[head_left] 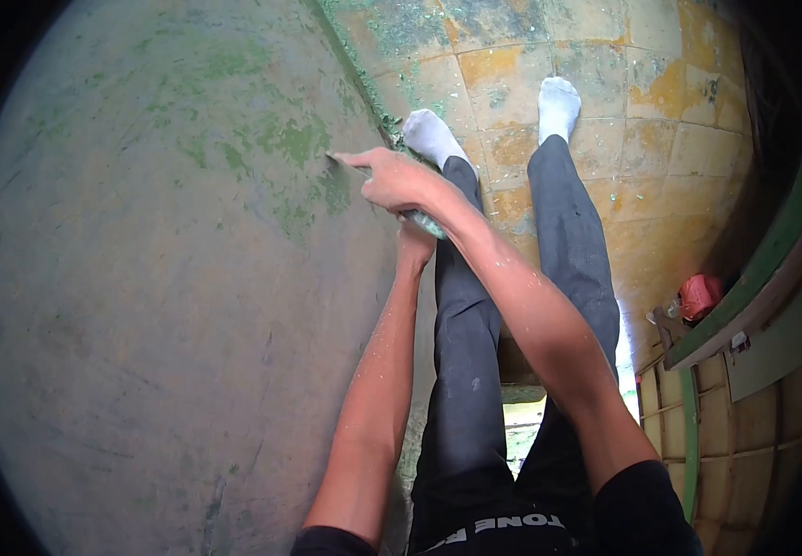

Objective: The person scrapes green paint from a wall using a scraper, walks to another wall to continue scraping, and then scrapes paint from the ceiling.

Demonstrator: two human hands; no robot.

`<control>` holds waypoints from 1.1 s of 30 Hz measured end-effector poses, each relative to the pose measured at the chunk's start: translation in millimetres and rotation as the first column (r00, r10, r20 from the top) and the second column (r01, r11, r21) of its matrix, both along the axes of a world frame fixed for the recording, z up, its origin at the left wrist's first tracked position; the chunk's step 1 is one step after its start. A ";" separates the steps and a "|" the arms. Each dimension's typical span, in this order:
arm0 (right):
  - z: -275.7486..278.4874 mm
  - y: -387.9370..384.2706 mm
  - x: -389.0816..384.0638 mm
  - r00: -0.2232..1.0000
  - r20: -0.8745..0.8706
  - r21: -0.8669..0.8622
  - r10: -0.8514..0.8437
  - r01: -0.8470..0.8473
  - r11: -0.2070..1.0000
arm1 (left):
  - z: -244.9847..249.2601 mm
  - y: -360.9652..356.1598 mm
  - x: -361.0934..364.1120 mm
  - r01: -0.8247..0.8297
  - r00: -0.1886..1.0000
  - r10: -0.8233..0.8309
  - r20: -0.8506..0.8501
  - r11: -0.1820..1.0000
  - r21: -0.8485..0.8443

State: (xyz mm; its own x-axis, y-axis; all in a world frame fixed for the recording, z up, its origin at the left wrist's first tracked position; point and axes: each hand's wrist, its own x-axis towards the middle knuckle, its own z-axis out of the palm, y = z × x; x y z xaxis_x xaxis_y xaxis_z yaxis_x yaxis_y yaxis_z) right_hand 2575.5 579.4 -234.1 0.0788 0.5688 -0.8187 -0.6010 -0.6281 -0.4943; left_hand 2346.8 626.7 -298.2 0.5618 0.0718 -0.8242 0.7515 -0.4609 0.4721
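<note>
My right hand (394,181) is closed, with its index finger stretched toward the wall (169,315). A thin, dark-tipped scraping tool (331,157) shows just past that fingertip, right at the edge of a green paint patch (294,139); its grip is hidden in the hand. Below the right wrist is my left hand (416,239), mostly covered by the right one, its fingers hidden. Between the two hands a whitish-green piece (427,223) peeks out; I cannot tell whether it belongs to the tool. Pale flecks dot both forearms.
My legs in grey trousers and white socks (560,107) stand on worn yellow-and-grey tiles (596,56). Green paint crumbs (388,120) line the wall's foot. At right are a green-edged ledge (744,320) and a red item (700,296).
</note>
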 end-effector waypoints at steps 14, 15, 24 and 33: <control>-1.5 10.9 -5.9 0.995 0.104 -0.049 -0.005 0.011 0.999 | -0.2 -16.9 -8.2 -0.148 0.974 0.129 0.188 0.985 0.090; 1.7 9.9 -6.1 0.985 0.172 -0.017 -0.028 0.032 0.999 | -4.4 -12.5 -10.3 -0.144 0.974 0.125 0.188 0.985 0.091; -13.2 7.4 -11.4 0.957 0.273 0.050 -0.100 0.090 0.995 | -17.5 -8.5 -9.4 -0.186 0.979 0.180 0.098 0.981 0.048; -12.3 4.8 -9.9 0.981 0.192 0.054 -0.029 0.019 0.998 | -11.0 -9.5 -1.2 -0.158 0.983 0.136 0.121 0.969 0.193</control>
